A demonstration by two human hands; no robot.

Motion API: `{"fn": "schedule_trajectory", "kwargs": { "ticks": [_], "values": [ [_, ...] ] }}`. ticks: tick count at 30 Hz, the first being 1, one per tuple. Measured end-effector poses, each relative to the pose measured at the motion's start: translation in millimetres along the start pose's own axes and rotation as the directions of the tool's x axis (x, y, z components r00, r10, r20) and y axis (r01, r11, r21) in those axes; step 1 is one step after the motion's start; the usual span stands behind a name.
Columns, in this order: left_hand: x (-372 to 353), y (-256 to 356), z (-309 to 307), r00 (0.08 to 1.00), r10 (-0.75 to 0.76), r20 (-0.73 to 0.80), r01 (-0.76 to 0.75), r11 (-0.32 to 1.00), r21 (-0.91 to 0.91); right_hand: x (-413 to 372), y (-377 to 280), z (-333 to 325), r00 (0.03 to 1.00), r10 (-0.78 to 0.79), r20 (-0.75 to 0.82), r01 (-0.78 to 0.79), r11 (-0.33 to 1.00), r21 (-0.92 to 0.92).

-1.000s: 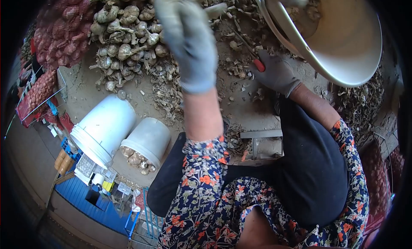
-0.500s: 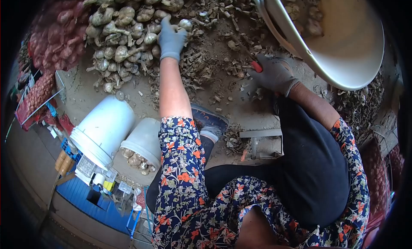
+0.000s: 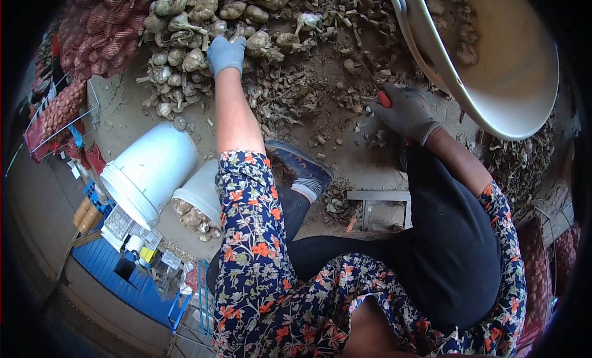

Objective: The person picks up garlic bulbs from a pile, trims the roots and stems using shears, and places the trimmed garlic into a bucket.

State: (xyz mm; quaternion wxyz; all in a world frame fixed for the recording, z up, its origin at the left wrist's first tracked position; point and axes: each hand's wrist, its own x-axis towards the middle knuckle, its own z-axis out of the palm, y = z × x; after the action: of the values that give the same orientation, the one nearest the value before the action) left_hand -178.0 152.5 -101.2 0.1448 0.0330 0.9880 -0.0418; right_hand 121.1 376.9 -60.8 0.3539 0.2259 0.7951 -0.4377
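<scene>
My left hand [image 3: 227,54], in a grey glove, reaches into a heap of garlic bulbs [image 3: 196,61] with dry stems. Its fingers curl down around a garlic bulb there, which the glove mostly hides. My right hand [image 3: 407,113], also gloved, is closed around a tool with a red handle [image 3: 384,99]; a thin dark blade [image 3: 370,78] points up and left from it. A pale garlic bulb [image 3: 306,22] lies right of the heap, on dry husks.
A large cream tub [image 3: 512,111] with garlic inside tilts at upper right. Two white buckets [image 3: 151,167] lie at left, the smaller with bulbs at its mouth. Red mesh sacks [image 3: 102,34] bulge at upper left. Husk litter [image 3: 277,102] and a small metal stand [image 3: 379,196] are on the floor.
My left hand has moved left and back into the heap, away from a pale bulb it was beside. My right hand keeps its hold on the red-handled tool. The view has shifted slightly.
</scene>
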Motion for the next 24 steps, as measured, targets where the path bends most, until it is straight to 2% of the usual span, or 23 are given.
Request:
{"fn": "schedule_trajectory", "kwargs": {
  "ticks": [2, 3, 4, 5, 6, 7, 8, 9, 10, 11, 12, 13, 14, 16, 17, 18, 20, 21, 23, 24],
  "values": [
    [5, -14, 8, 0.995, 0.101, -0.011, -0.100, 0.955, -0.279, 4, -5, 0, 1.000, -0.016, 0.020, 0.016, 0.999, -0.031],
    [1, -17, 15, 0.984, 0.142, -0.110, -0.176, 0.869, -0.462, 8, -1, 8, 0.993, -0.092, -0.078, 0.091, 0.996, -0.012],
    [-17, -7, 7, 0.982, 0.156, -0.102, -0.186, 0.867, -0.463, 9, 2, 14, 0.973, -0.157, -0.170, 0.159, 0.987, -0.002],
    [-49, 10, -9, 0.989, 0.149, 0.010, -0.091, 0.649, -0.756, 8, 2, 16, 0.976, -0.140, -0.166, 0.142, 0.990, 0.003],
    [-76, 24, -21, 0.978, 0.172, 0.119, 0.053, 0.346, -0.937, 10, -3, 15, 0.953, -0.209, -0.221, 0.215, 0.977, 0.003],
    [-93, 34, -30, 0.972, 0.191, 0.136, 0.062, 0.349, -0.935, 14, -8, 13, 0.918, -0.281, -0.280, 0.290, 0.957, -0.009],
    [-104, 43, -34, 0.966, 0.211, 0.149, 0.067, 0.352, -0.934, 16, -13, 10, 0.919, -0.276, -0.282, 0.283, 0.959, -0.016],
    [-109, 47, -32, 0.974, 0.203, 0.099, 0.002, 0.430, -0.903, 18, -18, 9, 0.866, -0.356, -0.352, 0.348, 0.933, -0.087],
    [-113, 49, -33, 0.973, 0.203, 0.106, 0.009, 0.428, -0.904, 20, -23, 9, 0.802, -0.434, -0.411, 0.406, 0.900, -0.158],
    [-117, 51, -35, 0.954, 0.287, 0.091, -0.059, 0.475, -0.878, 21, -29, 6, 0.785, -0.461, -0.413, 0.417, 0.887, -0.196],
    [-121, 51, -35, 0.926, 0.369, 0.080, -0.132, 0.515, -0.847, 20, -32, 3, 0.790, -0.457, -0.409, 0.414, 0.889, -0.193],
    [-123, 55, -33, 0.924, 0.377, 0.065, -0.114, 0.433, -0.894, 19, -35, 1, 0.835, -0.425, -0.349, 0.382, 0.905, -0.188],
    [-124, 57, -33, 0.924, 0.378, 0.064, -0.116, 0.435, -0.893, 19, -38, -1, 0.872, -0.394, -0.290, 0.352, 0.917, -0.186],
    [-124, 55, -32, 0.952, 0.246, 0.183, 0.118, 0.257, -0.959, 14, -30, 3, 0.872, -0.371, -0.320, 0.349, 0.929, -0.128],
    [-126, 49, -27, 0.918, 0.287, 0.275, 0.310, -0.084, -0.947, 10, -23, 5, 0.873, -0.344, -0.345, 0.341, 0.937, -0.073],
    [-127, 49, -24, 0.868, 0.438, 0.235, 0.408, -0.358, -0.840, 6, -18, 6, 0.871, -0.347, -0.347, 0.344, 0.936, -0.074],
    [-135, 51, -11, 0.842, 0.510, 0.177, 0.451, -0.486, -0.748, -1, -6, 7, 0.908, -0.307, -0.285, 0.286, 0.951, -0.115],
    [-140, 56, -8, 0.840, 0.511, 0.183, 0.460, -0.489, -0.742, -2, -3, 10, 0.912, -0.299, -0.281, 0.277, 0.954, -0.117],
    [-149, 63, -5, 0.851, 0.499, 0.163, 0.456, -0.549, -0.701, -5, 1, 15, 0.837, -0.402, -0.371, 0.325, 0.911, -0.253],
    [-149, 62, 0, 0.850, 0.500, 0.167, 0.460, -0.548, -0.699, -4, 0, 14, 0.839, -0.398, -0.370, 0.322, 0.913, -0.252]
  ]
}}
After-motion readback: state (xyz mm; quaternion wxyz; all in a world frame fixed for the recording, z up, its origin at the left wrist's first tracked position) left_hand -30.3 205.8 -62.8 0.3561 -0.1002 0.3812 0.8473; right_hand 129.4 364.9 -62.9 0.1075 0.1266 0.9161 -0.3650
